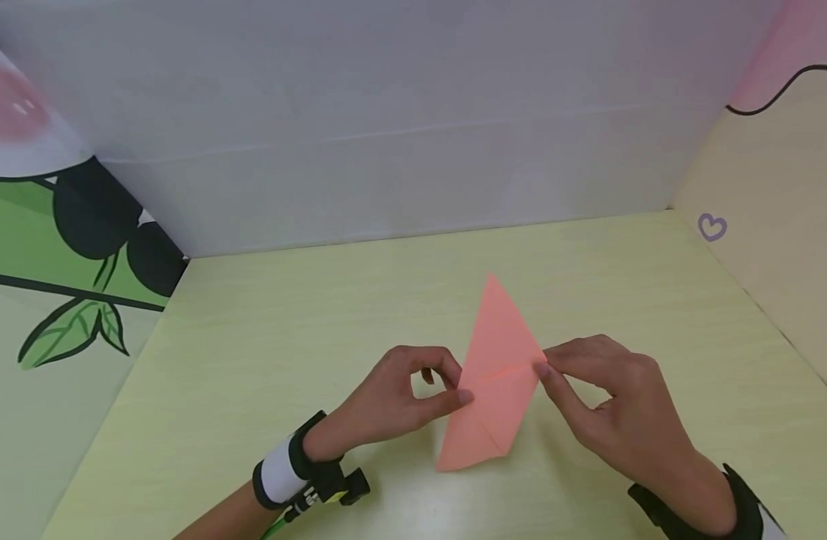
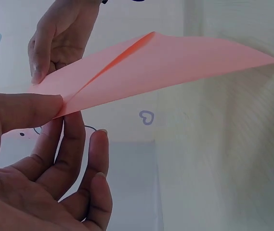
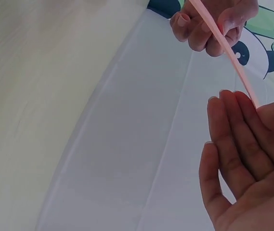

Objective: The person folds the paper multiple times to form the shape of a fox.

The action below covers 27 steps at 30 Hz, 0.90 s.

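A folded sheet of salmon-pink paper (image 1: 497,360) is held up between the two hands, one point facing away and its near end low over the table. The left hand (image 1: 410,394) pinches its left edge between thumb and fingers. On the opposite side the right hand (image 1: 609,397) pinches the right corner. In the left wrist view the paper (image 2: 175,62) shows a folded layer with a slit along it, and the thumb (image 2: 31,110) lies on top. Nearly edge-on, the paper (image 3: 233,57) appears as a thin strip in the right wrist view.
Beneath the hands is a pale wood-grain table (image 1: 285,315). A whitish wall panel (image 1: 400,172) stands at its back. Printed side panels flank it, with dark round shapes and a leaf (image 1: 69,330) on the left and a purple heart (image 1: 712,227) on the right.
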Tool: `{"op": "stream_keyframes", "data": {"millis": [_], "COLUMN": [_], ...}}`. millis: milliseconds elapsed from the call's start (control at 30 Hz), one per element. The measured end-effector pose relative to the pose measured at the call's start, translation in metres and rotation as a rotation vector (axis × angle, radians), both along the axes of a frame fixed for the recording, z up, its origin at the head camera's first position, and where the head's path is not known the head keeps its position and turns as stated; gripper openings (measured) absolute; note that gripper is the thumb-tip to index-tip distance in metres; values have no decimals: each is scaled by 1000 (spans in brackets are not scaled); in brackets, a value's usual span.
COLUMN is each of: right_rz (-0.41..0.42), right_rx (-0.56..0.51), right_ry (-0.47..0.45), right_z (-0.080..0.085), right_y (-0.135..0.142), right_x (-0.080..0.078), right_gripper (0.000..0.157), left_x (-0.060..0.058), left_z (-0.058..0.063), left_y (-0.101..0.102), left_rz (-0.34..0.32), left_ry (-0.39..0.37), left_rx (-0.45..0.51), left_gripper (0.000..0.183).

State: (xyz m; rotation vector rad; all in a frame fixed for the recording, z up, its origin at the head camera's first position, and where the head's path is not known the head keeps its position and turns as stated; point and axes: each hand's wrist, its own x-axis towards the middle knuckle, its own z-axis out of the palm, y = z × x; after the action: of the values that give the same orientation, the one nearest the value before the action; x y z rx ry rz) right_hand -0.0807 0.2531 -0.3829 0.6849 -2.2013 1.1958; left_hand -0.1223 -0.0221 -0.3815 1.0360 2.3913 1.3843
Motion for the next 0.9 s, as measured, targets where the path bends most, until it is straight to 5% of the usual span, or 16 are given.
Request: {"op": "stream_keyframes", "data": {"millis": [267, 633, 900], "right_rz": [30, 58, 35], "right_rx": [59, 38, 64], "right_ry": [-241, -172, -241], "right_z": [0, -3, -9], "right_y": [3, 1, -3], "right_x": [3, 1, 0], "right_gripper": [23, 27, 23], "left_x": [0, 0, -1], "left_z": [-1, 0, 1], "left_y": [-3, -3, -7], "left_rz": [11, 11, 29], "left_ry": [-56, -56, -68], "left_rx": [47, 49, 61], "left_gripper": [11, 11, 12]}}
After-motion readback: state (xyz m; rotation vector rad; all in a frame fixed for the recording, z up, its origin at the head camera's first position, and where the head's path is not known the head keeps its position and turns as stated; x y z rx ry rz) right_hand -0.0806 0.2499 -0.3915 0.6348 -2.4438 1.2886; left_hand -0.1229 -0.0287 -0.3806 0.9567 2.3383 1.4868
